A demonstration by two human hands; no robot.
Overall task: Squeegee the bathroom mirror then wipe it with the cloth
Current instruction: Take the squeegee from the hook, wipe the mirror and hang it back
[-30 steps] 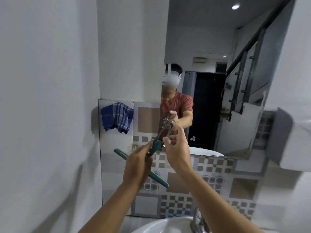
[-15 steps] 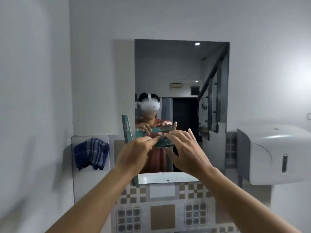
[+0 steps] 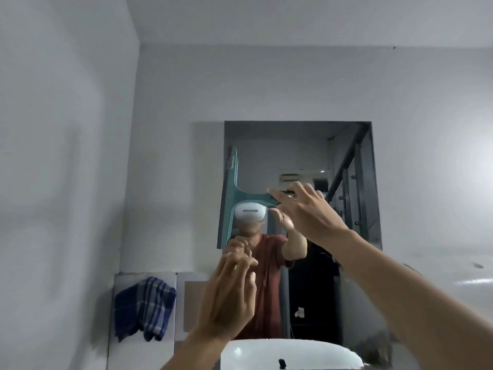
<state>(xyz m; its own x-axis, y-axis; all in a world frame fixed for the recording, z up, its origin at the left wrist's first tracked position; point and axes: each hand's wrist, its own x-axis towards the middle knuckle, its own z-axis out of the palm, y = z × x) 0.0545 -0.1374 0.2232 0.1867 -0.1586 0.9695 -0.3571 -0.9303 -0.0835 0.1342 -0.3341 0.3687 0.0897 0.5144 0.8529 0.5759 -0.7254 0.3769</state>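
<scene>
The rectangular mirror [image 3: 306, 156] hangs on the white wall ahead. A teal squeegee [image 3: 232, 193] stands with its blade upright along the mirror's left edge; whether it touches the glass I cannot tell. My right hand [image 3: 306, 209] grips its handle, fingers partly spread. My left hand [image 3: 229, 295] is lower, in front of the mirror's bottom left, fingers loosely apart and holding nothing. A blue checked cloth [image 3: 145, 308] hangs on the wall at lower left, apart from both hands.
A white washbasin [image 3: 290, 355] with a dark drain hole sits below the mirror. The side wall [image 3: 61, 182] closes in on the left. A white dispenser [image 3: 474, 279] juts out at the right edge. A person's reflection fills the mirror's lower half.
The squeegee rose from in front of the tiles to the mirror's upper left. My left hand let go of it and dropped; my right hand took the handle. The view tilted upward.
</scene>
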